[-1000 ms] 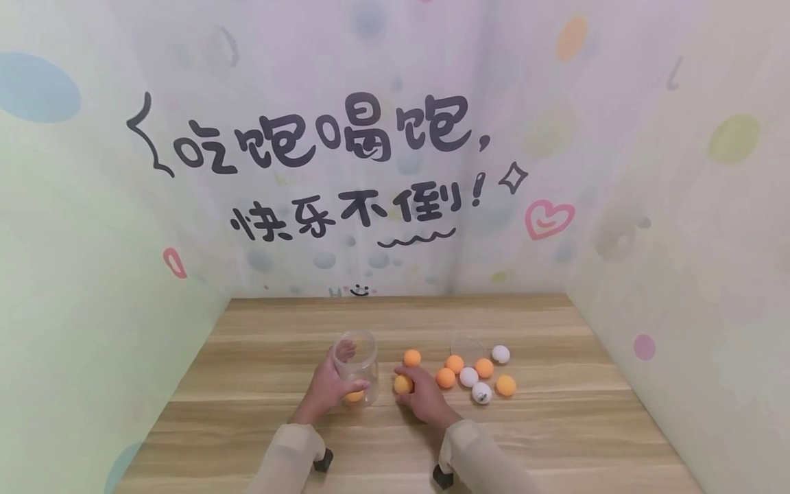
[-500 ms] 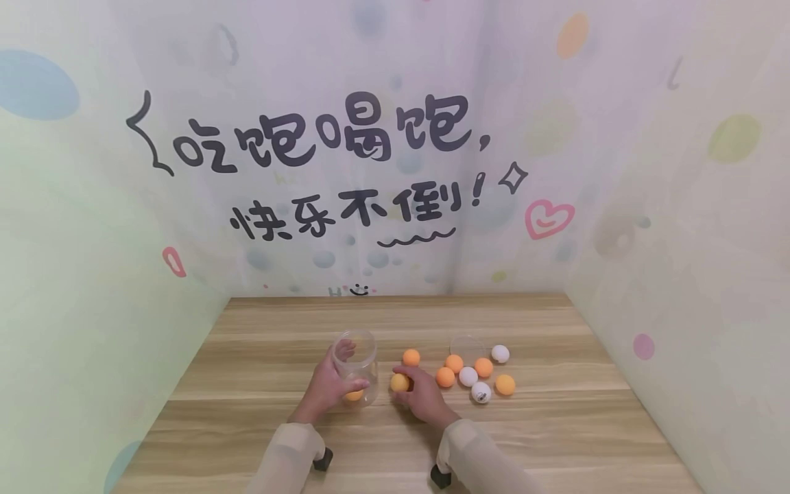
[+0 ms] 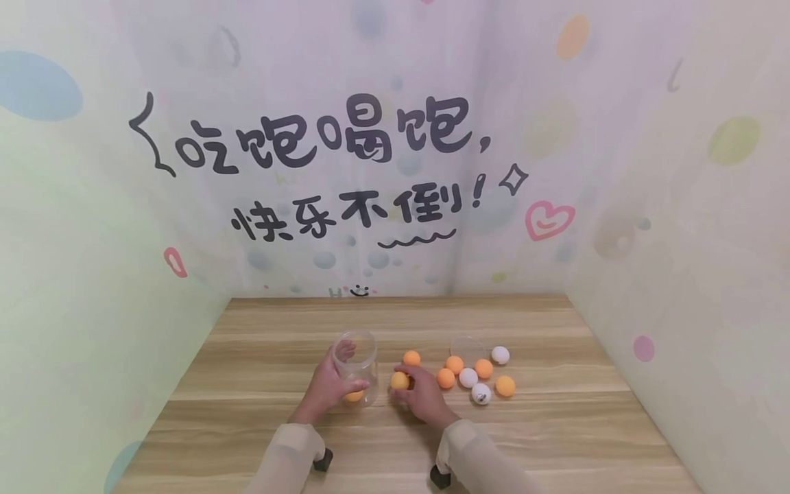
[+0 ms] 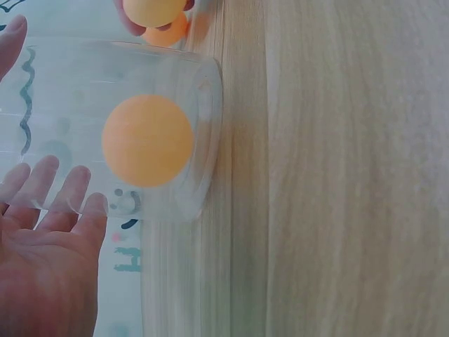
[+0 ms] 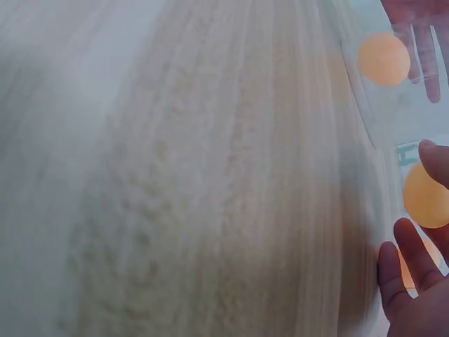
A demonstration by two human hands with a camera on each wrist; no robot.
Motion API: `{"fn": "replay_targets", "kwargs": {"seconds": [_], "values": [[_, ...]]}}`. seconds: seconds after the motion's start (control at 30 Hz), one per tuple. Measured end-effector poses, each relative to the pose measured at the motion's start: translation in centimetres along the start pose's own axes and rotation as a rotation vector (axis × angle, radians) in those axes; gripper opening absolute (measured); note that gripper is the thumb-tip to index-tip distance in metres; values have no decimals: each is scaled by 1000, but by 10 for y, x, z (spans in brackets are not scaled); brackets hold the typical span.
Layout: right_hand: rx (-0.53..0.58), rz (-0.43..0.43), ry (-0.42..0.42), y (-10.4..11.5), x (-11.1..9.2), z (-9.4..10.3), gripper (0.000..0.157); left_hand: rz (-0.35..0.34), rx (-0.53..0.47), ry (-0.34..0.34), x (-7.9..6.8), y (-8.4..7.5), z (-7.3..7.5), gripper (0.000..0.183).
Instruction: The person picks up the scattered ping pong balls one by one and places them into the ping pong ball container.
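Observation:
A clear plastic jar (image 3: pixel 365 363) stands upright on the wooden table, its mouth uncovered. My left hand (image 3: pixel 327 385) grips it from the left, fingers behind and thumb across the front. Inside, at the bottom, lies one orange ping-pong ball (image 4: pixel 147 140). Just right of the jar, my right hand (image 3: pixel 426 396) pinches a yellow-orange ping-pong ball (image 3: pixel 400 381) between thumb and fingers. Another orange ball (image 3: pixel 411 358) rests on the table behind that hand; in the right wrist view it is partly hidden by the fingers.
To the right lie several loose balls, among them an orange ball (image 3: pixel 446 378), a white ball (image 3: pixel 468 377), a white ball with a dark print (image 3: pixel 481 394) and a yellow-orange ball (image 3: pixel 505 385). A clear round lid (image 3: pixel 467 348) lies behind them. A printed curtain (image 3: pixel 395 267) closes off the back.
My right hand, with the ball in it, has shifted very slightly left and up toward the jar. The left hand and the jar have kept their place.

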State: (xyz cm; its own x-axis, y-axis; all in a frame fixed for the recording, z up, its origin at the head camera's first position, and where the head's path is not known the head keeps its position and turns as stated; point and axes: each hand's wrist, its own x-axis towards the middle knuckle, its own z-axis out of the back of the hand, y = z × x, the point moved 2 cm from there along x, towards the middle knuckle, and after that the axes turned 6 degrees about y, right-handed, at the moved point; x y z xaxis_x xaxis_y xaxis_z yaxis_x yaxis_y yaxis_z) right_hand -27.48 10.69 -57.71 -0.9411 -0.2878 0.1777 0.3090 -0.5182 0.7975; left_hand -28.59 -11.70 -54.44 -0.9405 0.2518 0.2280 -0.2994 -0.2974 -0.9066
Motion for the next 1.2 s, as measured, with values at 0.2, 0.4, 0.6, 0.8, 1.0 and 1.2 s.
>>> {"fn": "replay_targets", "kwargs": {"seconds": [0.2,0.4,0.6,0.8,1.0,1.2], "values": [[20,-16,-28,2,1,2,43,5,3,1,-2,-1,1,86],[65,-18,-38,3,0,2,43,22,1,7,-3,-7,1,87],[70,-15,-58,4,0,3,41,0,-4,13,-2,-1,0,88],[82,-4,-93,5,0,2,41,-2,-4,11,-1,1,0,87],[81,27,-140,7,0,2,41,8,-11,13,-3,-10,1,87],[63,59,-165,9,1,2,43,-8,-13,40,-11,-40,5,84]]}}
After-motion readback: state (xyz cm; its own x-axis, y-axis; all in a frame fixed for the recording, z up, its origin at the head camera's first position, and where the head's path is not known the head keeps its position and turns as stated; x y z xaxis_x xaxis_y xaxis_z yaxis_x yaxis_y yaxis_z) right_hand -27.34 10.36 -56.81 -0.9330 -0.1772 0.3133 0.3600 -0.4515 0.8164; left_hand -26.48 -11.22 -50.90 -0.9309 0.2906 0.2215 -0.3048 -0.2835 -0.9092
